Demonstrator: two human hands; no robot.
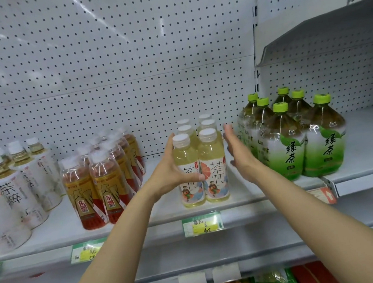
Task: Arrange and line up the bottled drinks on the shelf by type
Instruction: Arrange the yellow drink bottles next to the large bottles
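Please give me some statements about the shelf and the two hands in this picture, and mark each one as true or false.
1. The left hand grips the front left pale yellow tea bottle. True.
2. The right hand grips a green tea bottle. False: it is open, fingers straight, between the pale yellow bottles and the green tea bottles, holding nothing.
3. The pale yellow bottles have white caps. True.
4. The green tea bottles stand left of the amber bottles. False: they stand at the far right; the amber bottles are left of the hands.
5. A price tag hangs on the shelf edge below the pale yellow bottles. True.
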